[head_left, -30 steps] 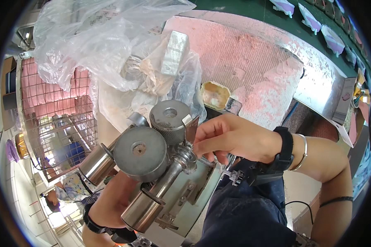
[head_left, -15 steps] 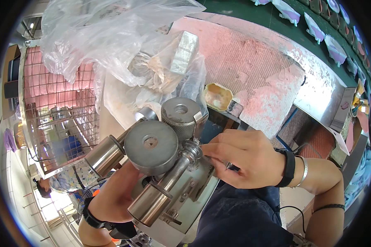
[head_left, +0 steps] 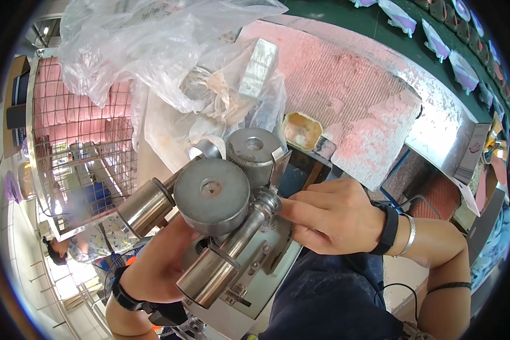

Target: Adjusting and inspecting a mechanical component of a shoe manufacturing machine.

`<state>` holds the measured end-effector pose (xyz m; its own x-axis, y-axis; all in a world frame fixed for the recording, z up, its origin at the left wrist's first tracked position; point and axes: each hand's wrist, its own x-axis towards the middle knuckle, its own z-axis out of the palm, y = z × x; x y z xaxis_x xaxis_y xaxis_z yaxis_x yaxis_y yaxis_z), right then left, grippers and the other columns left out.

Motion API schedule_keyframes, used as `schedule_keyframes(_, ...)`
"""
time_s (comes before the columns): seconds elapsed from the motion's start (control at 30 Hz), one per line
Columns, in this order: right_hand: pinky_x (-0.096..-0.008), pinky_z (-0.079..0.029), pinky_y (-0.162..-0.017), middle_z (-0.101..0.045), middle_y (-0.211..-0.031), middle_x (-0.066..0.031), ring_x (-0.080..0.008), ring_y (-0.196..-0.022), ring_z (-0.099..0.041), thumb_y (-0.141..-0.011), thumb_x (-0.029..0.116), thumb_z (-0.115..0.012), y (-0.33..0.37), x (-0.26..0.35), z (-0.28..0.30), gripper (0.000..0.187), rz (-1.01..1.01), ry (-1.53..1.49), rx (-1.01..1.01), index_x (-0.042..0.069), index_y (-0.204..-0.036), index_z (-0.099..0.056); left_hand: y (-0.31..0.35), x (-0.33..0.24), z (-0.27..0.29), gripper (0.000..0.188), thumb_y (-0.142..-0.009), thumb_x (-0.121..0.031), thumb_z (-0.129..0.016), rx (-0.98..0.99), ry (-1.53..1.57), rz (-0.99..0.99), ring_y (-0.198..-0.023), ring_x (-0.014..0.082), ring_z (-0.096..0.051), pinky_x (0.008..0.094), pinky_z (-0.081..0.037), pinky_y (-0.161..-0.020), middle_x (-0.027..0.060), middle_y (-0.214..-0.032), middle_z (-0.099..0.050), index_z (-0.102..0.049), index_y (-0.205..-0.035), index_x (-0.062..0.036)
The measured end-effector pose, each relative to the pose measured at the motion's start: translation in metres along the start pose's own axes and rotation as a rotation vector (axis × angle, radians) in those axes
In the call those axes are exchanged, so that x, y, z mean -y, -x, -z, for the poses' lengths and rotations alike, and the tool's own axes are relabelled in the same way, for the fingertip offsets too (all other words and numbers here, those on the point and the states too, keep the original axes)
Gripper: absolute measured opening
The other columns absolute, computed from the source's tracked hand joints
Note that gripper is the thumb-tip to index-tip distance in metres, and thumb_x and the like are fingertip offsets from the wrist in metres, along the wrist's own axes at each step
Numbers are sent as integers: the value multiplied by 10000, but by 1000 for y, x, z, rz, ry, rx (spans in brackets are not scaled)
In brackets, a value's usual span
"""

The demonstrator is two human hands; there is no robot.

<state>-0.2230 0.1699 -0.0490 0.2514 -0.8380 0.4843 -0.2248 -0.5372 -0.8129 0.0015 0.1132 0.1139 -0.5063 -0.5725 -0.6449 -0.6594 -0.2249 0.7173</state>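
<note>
A machine with a grey metal roller wheel (head_left: 212, 192) on top stands in front of me, with a knurled roller (head_left: 254, 150) just behind it. Two shiny cylinders stick out on its left side, the front cylinder (head_left: 208, 276) nearer to me. My left hand (head_left: 167, 263) reaches in under the wheel between these cylinders; its fingers are hidden. At the right, my right hand (head_left: 330, 218) is curled closed, its fingertips against the metal fitting (head_left: 266, 203) beside the rollers. Whatever lies within its fingers, if anything, is hidden.
Crumpled clear plastic bags (head_left: 136, 51) and a silvery block (head_left: 258, 68) lie behind the machine. A yellowish dish (head_left: 302, 131) stands by a pink-dusted ribbed board (head_left: 345, 96). Purple-white pieces line a green surface (head_left: 323, 14). At left is a wire rack (head_left: 79, 130); beyond it, another person (head_left: 85, 246).
My right fingers have shifted and closed around the fitting; a small metal part seen by them before is now hidden. The view has moved slightly. My left hand stays under the wheel.
</note>
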Motion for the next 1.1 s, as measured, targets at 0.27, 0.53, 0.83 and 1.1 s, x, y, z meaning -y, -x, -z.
schedule_keyframes(0.27,-332,-432,-443,-508,-649,-19,-194,-497,-539,-735,68,-600,6,-2,6,327,-37,-41,-77,103,-1060,-603,4,0,-6,718,-767,-119,-783,-64,101,-81,-1217,189,-489,345,-362,-1044,104,-1312,-538,-421,-1371,21)
schedule_keyframes(0.53,-334,-440,-449,-536,-662,-23,-192,-521,-548,-735,65,-581,-1,-2,1,338,10,-68,-25,89,-1071,-602,3,-1,-2,756,-754,-75,-788,-28,77,-39,-1249,209,-491,361,-357,-1065,122,-1351,-524,-405,-1399,22)
schedule_keyframes(0.83,-340,-443,-450,-539,-636,-21,-200,-510,-543,-723,37,-586,3,6,-6,391,-102,-109,-76,74,-1112,-590,1,1,8,876,-750,-159,-811,106,-37,-137,-1309,246,-438,409,-310,-1109,165,-1415,-443,-300,-1430,49)
schedule_keyframes(1.1,-347,-425,-446,-492,-567,-16,-210,-492,-536,-723,21,-594,8,1,-4,390,-144,-202,-85,86,-1107,-595,6,0,-1,743,-766,-123,-805,-31,72,-40,-1216,204,-500,365,-366,-1047,124,-1333,-515,-402,-1370,34)
